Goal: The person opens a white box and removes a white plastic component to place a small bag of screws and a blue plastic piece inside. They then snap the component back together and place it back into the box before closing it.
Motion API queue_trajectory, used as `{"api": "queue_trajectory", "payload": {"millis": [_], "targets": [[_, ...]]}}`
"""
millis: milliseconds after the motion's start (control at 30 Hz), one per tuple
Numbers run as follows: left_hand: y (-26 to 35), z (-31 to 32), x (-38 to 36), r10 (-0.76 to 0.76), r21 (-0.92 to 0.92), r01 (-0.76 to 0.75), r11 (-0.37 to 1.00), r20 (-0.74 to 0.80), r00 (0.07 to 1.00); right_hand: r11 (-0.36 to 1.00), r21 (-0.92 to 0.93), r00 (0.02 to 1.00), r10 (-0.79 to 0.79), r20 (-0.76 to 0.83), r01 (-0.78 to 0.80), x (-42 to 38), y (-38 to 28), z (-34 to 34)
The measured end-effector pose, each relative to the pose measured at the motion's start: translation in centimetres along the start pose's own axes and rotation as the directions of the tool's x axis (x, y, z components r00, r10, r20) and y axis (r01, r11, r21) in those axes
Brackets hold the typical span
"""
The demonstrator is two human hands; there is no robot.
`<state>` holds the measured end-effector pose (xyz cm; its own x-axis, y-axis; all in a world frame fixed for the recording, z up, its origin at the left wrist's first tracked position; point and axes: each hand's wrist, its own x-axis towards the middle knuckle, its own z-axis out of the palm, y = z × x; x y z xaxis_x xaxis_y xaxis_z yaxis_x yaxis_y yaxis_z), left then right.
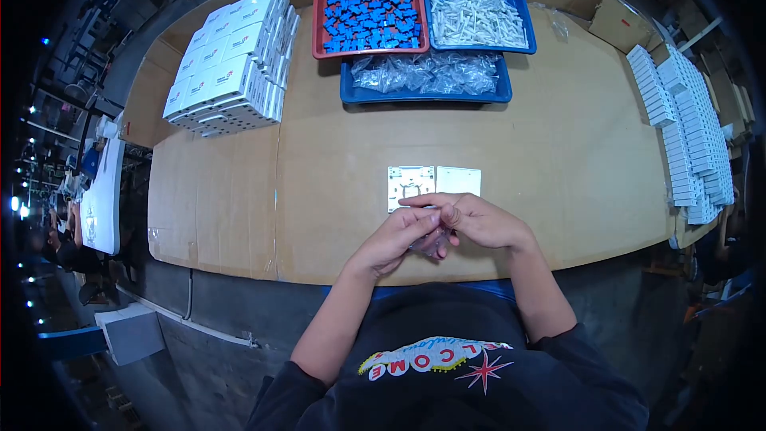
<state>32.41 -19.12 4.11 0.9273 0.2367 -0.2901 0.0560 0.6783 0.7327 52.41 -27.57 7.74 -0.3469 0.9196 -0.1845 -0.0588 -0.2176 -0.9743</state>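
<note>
My left hand (pixel 396 237) and my right hand (pixel 475 220) meet near the table's front edge, both pinching a small clear plastic bag (pixel 431 243) between their fingertips. What the bag holds is too small to tell. Just beyond my fingers lie two white square plates side by side: the left plate (pixel 410 183) shows its moulded back with fittings, the right plate (pixel 459 181) is plain and smooth. My right fingers overlap the near edge of both plates.
A red tray (pixel 318 8) of blue parts, a blue tray (pixel 517 0) of white parts and a blue tray (pixel 423 94) of clear bags stand at the back. Stacked white boxes (pixel 231 60) sit back left, rows of white boxes (pixel 686 136) along the right edge.
</note>
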Motion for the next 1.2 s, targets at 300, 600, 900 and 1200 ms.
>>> {"api": "queue_trajectory", "payload": {"millis": [300, 600, 900, 1200], "targets": [[-0.8, -0.3, 0.2, 0.017, -0.085, -0.014, 0.996, 0.034, 0.999, 0.992, 0.06, 0.99, 0.104, 0.092, -0.11, 0.5, -0.5, -0.2], [-2.8, -2.2, 0.9, -0.025, -0.163, 0.034, 0.986, 0.056, 0.998, 0.965, -0.213, 0.973, -0.185, -0.138, 0.153, 0.8, -0.4, -7.5], [-6.9, -3.4, 0.3, -0.076, -0.412, 0.153, 0.898, 0.198, 0.977, 0.837, -0.547, 0.619, -0.445, -0.647, 0.029, 6.5, -3.7, -23.7], [-6.4, -3.4, 0.8, -0.064, -0.468, 0.187, 0.863, 0.266, 0.962, 0.471, -0.773, 0.333, -0.712, -0.618, -0.425, 12.8, -8.8, -30.6]]}}
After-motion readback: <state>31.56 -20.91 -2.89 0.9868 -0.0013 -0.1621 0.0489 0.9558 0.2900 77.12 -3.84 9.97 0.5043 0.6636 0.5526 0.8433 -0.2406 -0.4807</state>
